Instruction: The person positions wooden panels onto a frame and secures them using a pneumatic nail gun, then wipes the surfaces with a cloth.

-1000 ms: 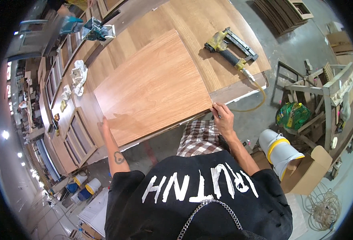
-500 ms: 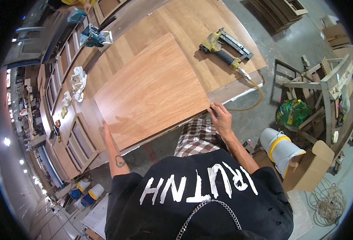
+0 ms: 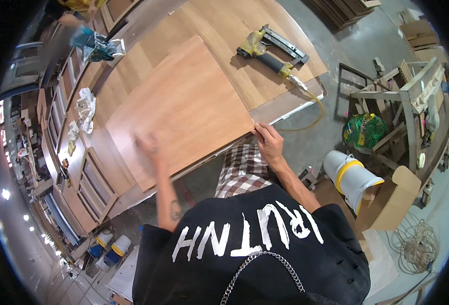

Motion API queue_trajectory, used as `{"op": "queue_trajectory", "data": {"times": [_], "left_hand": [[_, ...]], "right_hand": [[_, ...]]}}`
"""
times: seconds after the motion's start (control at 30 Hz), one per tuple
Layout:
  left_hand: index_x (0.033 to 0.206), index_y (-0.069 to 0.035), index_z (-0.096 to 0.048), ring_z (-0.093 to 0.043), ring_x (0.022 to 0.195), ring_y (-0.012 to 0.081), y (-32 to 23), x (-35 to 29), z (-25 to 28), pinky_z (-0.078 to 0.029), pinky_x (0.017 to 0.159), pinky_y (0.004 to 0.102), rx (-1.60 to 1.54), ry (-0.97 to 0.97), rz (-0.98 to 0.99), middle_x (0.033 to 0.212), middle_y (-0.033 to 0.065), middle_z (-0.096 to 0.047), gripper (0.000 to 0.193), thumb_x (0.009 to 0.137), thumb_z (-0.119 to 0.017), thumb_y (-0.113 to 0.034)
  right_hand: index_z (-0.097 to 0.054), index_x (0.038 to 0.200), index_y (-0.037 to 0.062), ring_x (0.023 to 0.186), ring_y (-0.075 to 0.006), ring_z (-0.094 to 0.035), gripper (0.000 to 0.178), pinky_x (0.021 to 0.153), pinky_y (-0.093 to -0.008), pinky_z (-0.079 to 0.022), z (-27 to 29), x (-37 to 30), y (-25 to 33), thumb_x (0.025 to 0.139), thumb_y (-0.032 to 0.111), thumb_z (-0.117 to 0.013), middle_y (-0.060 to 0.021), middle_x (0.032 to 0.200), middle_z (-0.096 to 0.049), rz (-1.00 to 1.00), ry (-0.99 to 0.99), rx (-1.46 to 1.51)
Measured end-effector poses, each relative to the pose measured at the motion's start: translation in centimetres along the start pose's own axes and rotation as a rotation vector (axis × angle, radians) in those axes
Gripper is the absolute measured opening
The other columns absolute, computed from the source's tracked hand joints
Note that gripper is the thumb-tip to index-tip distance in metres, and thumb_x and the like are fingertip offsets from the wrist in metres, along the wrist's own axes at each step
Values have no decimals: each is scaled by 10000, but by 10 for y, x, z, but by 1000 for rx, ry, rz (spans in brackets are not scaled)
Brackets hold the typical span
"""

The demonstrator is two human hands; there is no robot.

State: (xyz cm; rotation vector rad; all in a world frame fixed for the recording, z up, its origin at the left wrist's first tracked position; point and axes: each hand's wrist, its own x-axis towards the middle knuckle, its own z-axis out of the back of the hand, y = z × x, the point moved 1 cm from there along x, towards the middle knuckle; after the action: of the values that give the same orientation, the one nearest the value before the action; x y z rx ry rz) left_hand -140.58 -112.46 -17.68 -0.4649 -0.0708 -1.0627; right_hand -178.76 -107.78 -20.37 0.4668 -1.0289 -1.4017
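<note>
A reddish-brown wood-veneer panel lies flat on a larger wooden sheet on the workbench. At the panel's near right corner, my right hand has its fingers closed around the edge. My left hand is over the panel's left part, smeared by motion; its fingers cannot be made out, nor whether it touches the surface. A yellow and black pneumatic nail gun rests on the larger sheet, beyond the panel's right side, with an air hose running off the bench edge.
Crumpled white cloth and a wooden frame lie left of the panel. At the far left, another person's hand is near a teal power tool. White buckets, a cardboard box and a wooden stand are on my right.
My left hand has left the panel's left edge and moved rightward over its face. My right hand stays at the corner. The whole view has shifted slightly.
</note>
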Motion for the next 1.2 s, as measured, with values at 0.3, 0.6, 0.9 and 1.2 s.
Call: {"op": "queue_trajectory", "data": {"times": [0.3,0.6,0.9,1.2], "left_hand": [[1464,80,-138,-207,1408,429,-225,-100,-78,-155,1162,486,-226,208,-351,1508,313,-196,657,985,-411,-278],[1410,86,-208,-379,1226,511,-235,-95,-80,-284,1055,576,-252,59,-447,1381,355,-352,606,940,-467,-196],[1453,72,-174,-271,1354,491,-226,-98,-74,-204,1125,565,-259,160,-321,1500,322,-206,636,940,-460,-171],[1492,11,-126,-221,1394,472,-222,-99,-87,-147,1138,601,-489,145,-341,1516,306,-176,645,971,-450,-188]], "right_hand": [[-672,1020,47,821,-315,-662,211,701,-374,-544,21,17,-13,809,50,-681,-128,977,-669,-84,276,5],[-308,1448,92,957,-414,-594,768,835,-461,-503,-1,234,-43,791,141,-704,-217,1118,-593,47,307,-395],[-631,1170,0,847,-206,-669,522,763,-324,-529,127,158,18,774,305,-781,-160,965,-701,-493,732,71],[-664,1008,-48,759,-225,-701,332,695,-350,-534,104,57,16,776,170,-759,-192,833,-701,-557,714,78]]}}
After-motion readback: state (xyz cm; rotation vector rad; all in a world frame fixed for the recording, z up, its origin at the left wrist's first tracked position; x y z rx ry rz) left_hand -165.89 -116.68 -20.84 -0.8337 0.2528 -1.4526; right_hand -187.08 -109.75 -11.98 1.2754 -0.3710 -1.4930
